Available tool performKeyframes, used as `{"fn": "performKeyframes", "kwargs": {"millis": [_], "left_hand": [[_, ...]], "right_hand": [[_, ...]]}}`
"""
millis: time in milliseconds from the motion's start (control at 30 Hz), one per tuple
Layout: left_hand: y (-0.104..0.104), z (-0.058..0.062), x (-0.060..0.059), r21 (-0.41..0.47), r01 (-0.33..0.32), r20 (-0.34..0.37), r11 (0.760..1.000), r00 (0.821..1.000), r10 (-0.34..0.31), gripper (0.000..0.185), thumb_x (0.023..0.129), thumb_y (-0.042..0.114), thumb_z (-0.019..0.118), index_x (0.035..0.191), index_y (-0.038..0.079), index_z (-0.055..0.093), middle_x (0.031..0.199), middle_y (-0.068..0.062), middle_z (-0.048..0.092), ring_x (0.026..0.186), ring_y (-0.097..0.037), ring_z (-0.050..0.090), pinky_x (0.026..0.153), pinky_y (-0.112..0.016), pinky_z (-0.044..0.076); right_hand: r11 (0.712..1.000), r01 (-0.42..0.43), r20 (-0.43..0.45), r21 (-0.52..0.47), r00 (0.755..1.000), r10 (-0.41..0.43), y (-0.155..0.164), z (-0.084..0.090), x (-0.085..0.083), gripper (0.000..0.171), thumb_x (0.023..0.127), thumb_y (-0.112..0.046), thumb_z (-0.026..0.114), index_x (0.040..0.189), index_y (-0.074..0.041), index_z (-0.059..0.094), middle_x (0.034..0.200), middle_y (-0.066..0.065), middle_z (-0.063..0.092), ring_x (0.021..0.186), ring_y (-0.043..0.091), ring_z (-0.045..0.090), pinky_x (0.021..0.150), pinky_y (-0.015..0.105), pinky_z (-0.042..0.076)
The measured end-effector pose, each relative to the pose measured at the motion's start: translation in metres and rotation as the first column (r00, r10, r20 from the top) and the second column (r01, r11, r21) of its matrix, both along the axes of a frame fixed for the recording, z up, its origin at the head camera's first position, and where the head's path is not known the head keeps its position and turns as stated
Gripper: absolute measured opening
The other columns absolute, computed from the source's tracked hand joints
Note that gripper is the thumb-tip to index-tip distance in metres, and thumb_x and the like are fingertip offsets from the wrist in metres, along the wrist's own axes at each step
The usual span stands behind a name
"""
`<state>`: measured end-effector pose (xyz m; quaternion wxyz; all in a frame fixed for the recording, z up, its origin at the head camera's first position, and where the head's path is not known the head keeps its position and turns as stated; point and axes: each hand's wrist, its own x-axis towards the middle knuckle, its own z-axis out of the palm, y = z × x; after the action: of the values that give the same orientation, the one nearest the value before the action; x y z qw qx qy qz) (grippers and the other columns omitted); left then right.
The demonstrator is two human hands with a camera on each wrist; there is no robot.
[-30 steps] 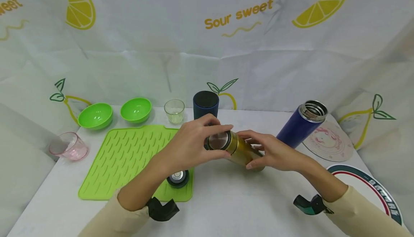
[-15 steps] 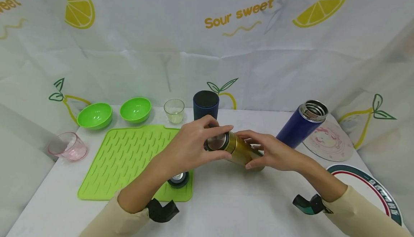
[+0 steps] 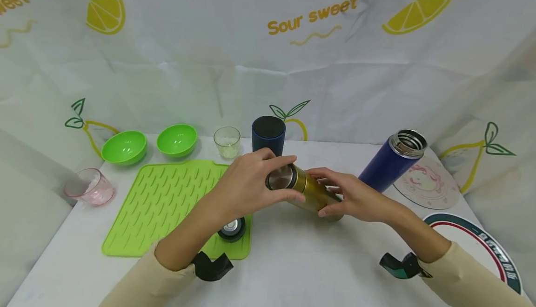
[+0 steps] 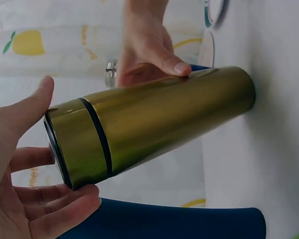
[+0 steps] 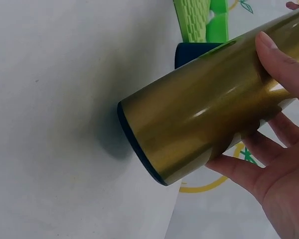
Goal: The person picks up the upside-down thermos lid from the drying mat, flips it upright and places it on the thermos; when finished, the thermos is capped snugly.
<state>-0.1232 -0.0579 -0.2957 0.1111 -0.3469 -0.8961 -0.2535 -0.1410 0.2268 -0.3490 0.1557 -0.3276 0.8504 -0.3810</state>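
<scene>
A gold thermos (image 3: 315, 194) with a steel-topped lid (image 4: 82, 142) is tilted, its lid end raised to the left and its dark-rimmed base low over the white table. My left hand (image 3: 249, 183) holds the lid, thumb on one side and fingers round the other. Around the lower body, my right hand (image 3: 356, 196) grips with thumb and fingers on opposite sides. The lid is on the thermos, with a dark ring at the seam. Below my left wrist, a black round bottle cap (image 3: 231, 229) lies on the green drying mat (image 3: 167, 209).
Behind the hands stands a dark blue cylinder (image 3: 268, 135). A lidless blue thermos (image 3: 389, 163) stands right, near a pink round mat (image 3: 427, 183) and a white round mat (image 3: 465, 246). Green bowls (image 3: 124, 148), a clear glass (image 3: 227, 143) and a pink glass (image 3: 90, 188) are left.
My left hand has turned slightly on the lid: the index fingertip has shifted left and the thumb tip right. My right hand and the gold thermos have stayed nearly in place.
</scene>
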Motion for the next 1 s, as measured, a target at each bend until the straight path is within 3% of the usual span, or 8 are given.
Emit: {"fn": "performKeyframes", "kwargs": {"millis": [100, 233, 433, 633, 1000], "left_hand": [[0.0026, 0.0010, 0.0013, 0.013, -0.017, -0.003, 1.000, 1.000, 0.017, 0.062, 0.079, 0.055, 0.082, 0.128, 0.019, 0.073, 0.094, 0.000, 0.066, 0.068, -0.007, 0.053, 0.058, -0.015, 0.042], [0.0017, 0.0042, 0.0011, 0.024, 0.017, 0.023, 1.000, 1.000, -0.018, 0.058, 0.080, 0.050, 0.083, 0.129, 0.020, 0.073, 0.101, 0.000, 0.067, 0.076, -0.008, 0.058, 0.063, -0.016, 0.045], [-0.0025, 0.0074, -0.0008, 0.100, 0.152, 0.119, 0.983, 0.979, -0.163, 0.052, 0.082, 0.033, 0.086, 0.131, 0.022, 0.072, 0.122, -0.001, 0.065, 0.088, -0.009, 0.062, 0.069, -0.014, 0.053], [-0.0057, 0.0072, -0.0036, 0.155, 0.256, 0.121, 0.954, 0.954, -0.275, 0.049, 0.079, 0.020, 0.088, 0.126, 0.021, 0.074, 0.128, -0.004, 0.065, 0.100, -0.012, 0.064, 0.074, -0.015, 0.057], [-0.0071, 0.0064, -0.0043, 0.124, 0.299, 0.107, 0.946, 0.944, -0.312, 0.045, 0.079, 0.020, 0.088, 0.123, 0.020, 0.076, 0.132, -0.005, 0.065, 0.114, -0.016, 0.065, 0.078, -0.017, 0.058]], "right_hand": [[1.000, -0.004, 0.004, 0.000, 1.000, 0.004, -0.0012, 0.0007, 0.0000, 0.078, 0.085, -0.022, 0.084, 0.151, -0.018, 0.043, 0.152, 0.012, 0.053, 0.135, 0.045, 0.056, 0.102, 0.064, 0.053], [1.000, -0.006, -0.006, 0.005, 1.000, 0.006, -0.0015, 0.0019, -0.0008, 0.079, 0.084, -0.023, 0.085, 0.151, -0.018, 0.043, 0.151, 0.012, 0.054, 0.135, 0.045, 0.056, 0.101, 0.063, 0.054], [1.000, -0.003, -0.014, 0.015, 1.000, 0.003, 0.0005, 0.0024, -0.0022, 0.078, 0.084, -0.025, 0.084, 0.151, -0.018, 0.043, 0.150, 0.015, 0.055, 0.135, 0.046, 0.056, 0.099, 0.064, 0.054], [1.000, 0.009, 0.012, 0.017, 1.000, -0.010, 0.0015, 0.0030, -0.0016, 0.081, 0.082, -0.023, 0.086, 0.150, -0.024, 0.042, 0.149, 0.010, 0.057, 0.137, 0.043, 0.056, 0.100, 0.066, 0.053], [1.000, 0.006, 0.021, 0.022, 1.000, -0.006, 0.0012, 0.0017, 0.0006, 0.083, 0.081, -0.016, 0.087, 0.150, -0.024, 0.043, 0.148, 0.010, 0.058, 0.137, 0.043, 0.056, 0.100, 0.066, 0.053]]}}
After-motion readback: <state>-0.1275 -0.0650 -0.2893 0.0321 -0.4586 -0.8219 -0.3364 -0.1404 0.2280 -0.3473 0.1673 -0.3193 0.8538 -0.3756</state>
